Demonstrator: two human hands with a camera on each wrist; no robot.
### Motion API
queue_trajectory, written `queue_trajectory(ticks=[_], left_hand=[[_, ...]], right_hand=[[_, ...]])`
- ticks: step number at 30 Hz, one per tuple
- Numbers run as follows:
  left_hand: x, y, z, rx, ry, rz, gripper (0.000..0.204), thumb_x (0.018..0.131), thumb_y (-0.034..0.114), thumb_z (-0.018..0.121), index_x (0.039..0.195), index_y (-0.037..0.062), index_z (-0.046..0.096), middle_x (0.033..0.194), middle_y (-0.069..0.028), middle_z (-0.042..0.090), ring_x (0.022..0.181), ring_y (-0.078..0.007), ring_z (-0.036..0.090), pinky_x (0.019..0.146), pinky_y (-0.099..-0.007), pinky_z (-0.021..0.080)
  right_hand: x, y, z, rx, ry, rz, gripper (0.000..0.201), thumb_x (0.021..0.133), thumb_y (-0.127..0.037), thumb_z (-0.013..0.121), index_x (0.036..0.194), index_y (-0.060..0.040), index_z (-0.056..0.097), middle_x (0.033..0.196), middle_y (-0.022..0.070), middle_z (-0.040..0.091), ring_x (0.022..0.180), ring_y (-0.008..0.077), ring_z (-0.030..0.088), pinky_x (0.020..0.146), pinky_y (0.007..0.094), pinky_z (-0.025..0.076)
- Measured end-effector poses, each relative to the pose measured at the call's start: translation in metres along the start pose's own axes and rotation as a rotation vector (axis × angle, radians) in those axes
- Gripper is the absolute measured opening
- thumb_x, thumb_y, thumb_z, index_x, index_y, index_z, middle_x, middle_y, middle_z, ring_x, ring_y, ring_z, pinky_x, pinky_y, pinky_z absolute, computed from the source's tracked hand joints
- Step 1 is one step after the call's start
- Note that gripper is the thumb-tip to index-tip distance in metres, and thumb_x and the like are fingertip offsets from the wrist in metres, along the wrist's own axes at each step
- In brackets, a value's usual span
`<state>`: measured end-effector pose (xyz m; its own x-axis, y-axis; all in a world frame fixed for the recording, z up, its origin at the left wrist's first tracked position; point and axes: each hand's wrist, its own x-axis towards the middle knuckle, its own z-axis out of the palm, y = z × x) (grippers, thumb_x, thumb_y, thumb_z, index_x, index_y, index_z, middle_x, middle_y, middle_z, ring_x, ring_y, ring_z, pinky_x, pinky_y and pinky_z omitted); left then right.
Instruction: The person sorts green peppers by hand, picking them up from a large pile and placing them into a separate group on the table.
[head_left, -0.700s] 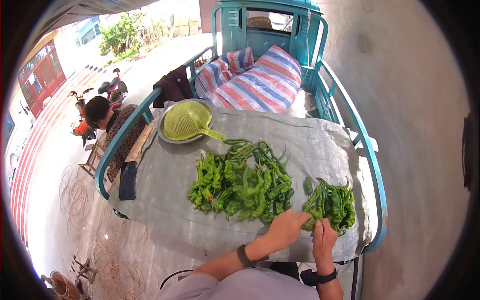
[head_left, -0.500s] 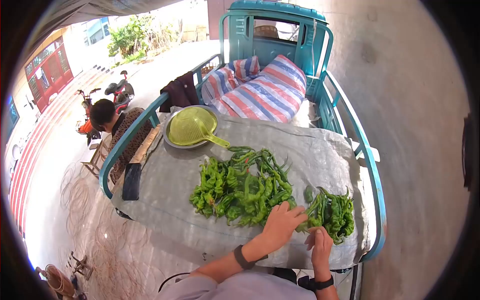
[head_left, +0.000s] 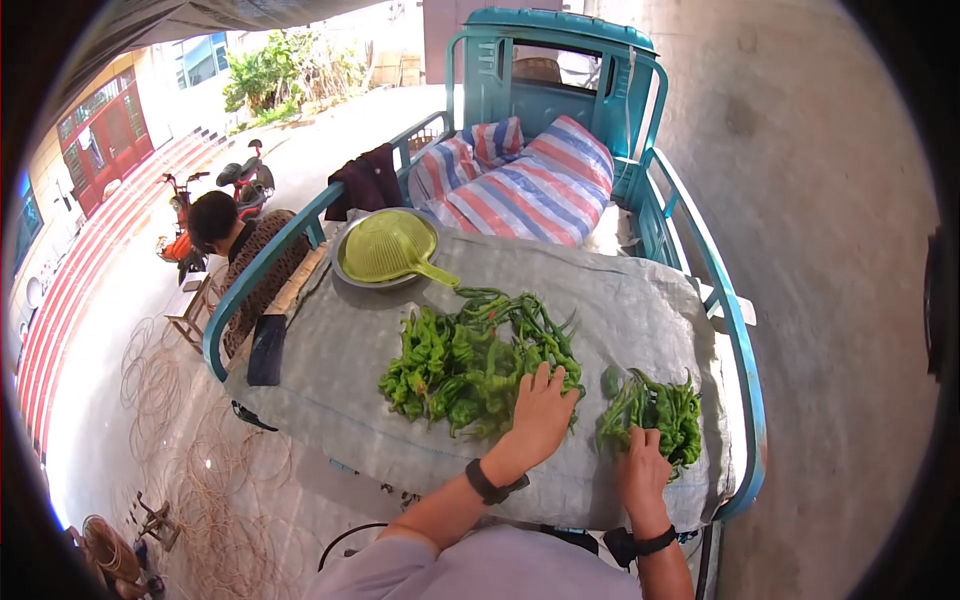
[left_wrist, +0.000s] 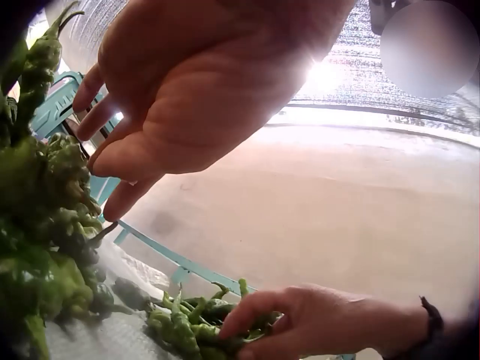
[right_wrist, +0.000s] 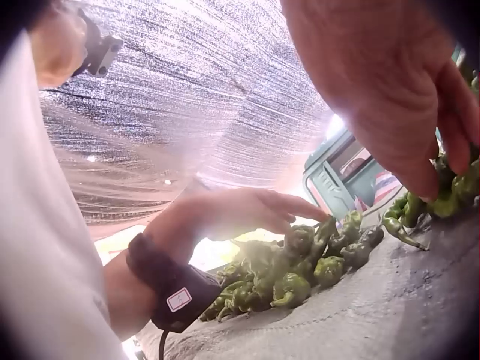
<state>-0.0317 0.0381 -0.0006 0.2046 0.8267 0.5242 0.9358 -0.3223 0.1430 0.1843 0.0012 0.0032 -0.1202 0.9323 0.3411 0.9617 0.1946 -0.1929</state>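
Observation:
Two heaps of green peppers lie on a grey woven sheet (head_left: 600,290). Over the right edge of the large heap (head_left: 435,365) my left hand (head_left: 543,415) reaches with fingers extended. In the left wrist view that hand (left_wrist: 195,90) has its fingers spread beside the peppers (left_wrist: 52,247), with nothing gripped. My right hand (head_left: 643,472) is at the near edge of the small heap (head_left: 675,415), fingertips touching it. The right wrist view shows the thumb and fingers of this hand (right_wrist: 382,82) apart and reaching down to the peppers (right_wrist: 450,199).
A yellow-green plastic strainer (head_left: 390,245) rests in a metal basin (head_left: 350,275) at the back left. A dark phone (head_left: 266,350) lies near the left edge. Teal cart rails (head_left: 740,400) border the sheet; striped sacks (head_left: 530,185) lie behind. A person (head_left: 255,255) sits left.
My left hand has moved left and away from the small heap to the large one. The right hand has stayed by the small heap, its fingers now down at the peppers.

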Motion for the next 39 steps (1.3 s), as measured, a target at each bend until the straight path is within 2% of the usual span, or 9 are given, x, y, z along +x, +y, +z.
queue_trajectory(ticks=[6,9,12,15,20,30,33,36,39], left_hand=[[0.007,0.026,-0.003,-0.383,-0.02,0.065,0.03,0.082,0.009,0.066,0.112,0.0074,0.069,0.114,-0.0144,0.066,0.114,-0.0353,0.058,0.093,-0.0458,0.045],[0.008,0.035,0.001,-0.526,-0.246,0.023,0.024,0.087,0.011,0.063,0.111,0.0078,0.068,0.104,-0.0139,0.066,0.098,-0.0344,0.064,0.082,-0.045,0.051],[0.004,0.04,0.014,-0.617,-0.275,-0.02,0.024,0.09,0.013,0.06,0.113,0.0097,0.066,0.1,-0.0155,0.066,0.088,-0.037,0.064,0.077,-0.0466,0.053],[-0.003,0.036,0.022,-0.751,-0.193,0.099,0.027,0.089,0.015,0.062,0.116,0.0117,0.064,0.099,-0.0137,0.061,0.095,-0.0342,0.064,0.08,-0.0439,0.053],[-0.008,0.034,0.004,-0.743,-0.394,0.165,0.04,0.083,0.023,0.073,0.121,0.0135,0.065,0.107,-0.0086,0.06,0.096,-0.0309,0.064,0.08,-0.0404,0.053],[-0.002,0.02,0.003,-0.483,-0.37,0.25,0.034,0.08,0.025,0.075,0.112,0.0149,0.071,0.107,-0.0075,0.064,0.098,-0.0306,0.058,0.083,-0.044,0.052],[0.0,0.02,0.007,-0.656,-0.355,0.146,0.025,0.083,0.023,0.073,0.105,0.0104,0.071,0.101,-0.0094,0.065,0.095,-0.0322,0.06,0.083,-0.044,0.051],[0.016,0.017,0.001,-0.868,-0.438,-0.072,0.023,0.087,0.021,0.071,0.106,0.0084,0.069,0.095,-0.0109,0.066,0.088,-0.0318,0.062,0.08,-0.0403,0.051],[0.019,0.013,0.002,-1.221,-0.411,-0.236,0.03,0.096,0.029,0.067,0.112,0.0036,0.064,0.092,-0.0072,0.069,0.084,-0.0194,0.064,0.077,-0.0318,0.052]], right_hand=[[-0.002,0.013,0.006,-0.04,-0.045,0.002,0.032,0.084,-0.014,0.071,0.114,-0.0147,0.06,0.103,0.0077,0.06,0.075,0.0347,0.067,0.062,0.0461,0.053],[-0.006,0.012,0.001,0.077,0.057,0.022,0.026,0.087,-0.017,0.071,0.111,-0.0139,0.062,0.102,0.008,0.063,0.077,0.0327,0.068,0.064,0.0447,0.053],[-0.013,0.019,-0.002,0.2,0.079,-0.081,0.018,0.09,-0.017,0.069,0.106,-0.0114,0.066,0.097,0.009,0.067,0.078,0.0313,0.068,0.066,0.0416,0.053],[-0.021,0.015,-0.003,0.373,0.191,0.044,0.011,0.093,-0.017,0.069,0.1,-0.0081,0.069,0.09,0.0106,0.069,0.077,0.03,0.067,0.067,0.0383,0.052],[-0.022,0.004,-0.021,0.729,0.139,0.308,0.018,0.098,-0.019,0.065,0.098,-0.0016,0.07,0.082,0.0057,0.066,0.071,0.0119,0.064,0.06,0.0264,0.048],[-0.009,-0.014,-0.013,1.019,0.041,0.171,0.029,0.104,-0.024,0.058,0.099,0.0019,0.068,0.087,0.0057,0.063,0.069,0.01,0.059,0.06,0.0244,0.049],[0.001,-0.013,-0.02,1.039,0.055,-0.012,0.034,0.106,-0.03,0.052,0.109,0.0008,0.067,0.098,0.0062,0.064,0.07,0.0108,0.061,0.061,0.0239,0.049],[0.0,-0.015,-0.018,1.122,0.175,0.067,0.035,0.107,-0.031,0.051,0.12,-0.0007,0.063,0.108,0.0076,0.063,0.071,0.0111,0.062,0.06,0.0238,0.049],[0.004,-0.015,-0.008,0.928,0.119,0.188,0.037,0.106,-0.034,0.052,0.121,-0.0018,0.062,0.111,0.0092,0.065,0.071,0.0107,0.063,0.058,0.0242,0.049]])
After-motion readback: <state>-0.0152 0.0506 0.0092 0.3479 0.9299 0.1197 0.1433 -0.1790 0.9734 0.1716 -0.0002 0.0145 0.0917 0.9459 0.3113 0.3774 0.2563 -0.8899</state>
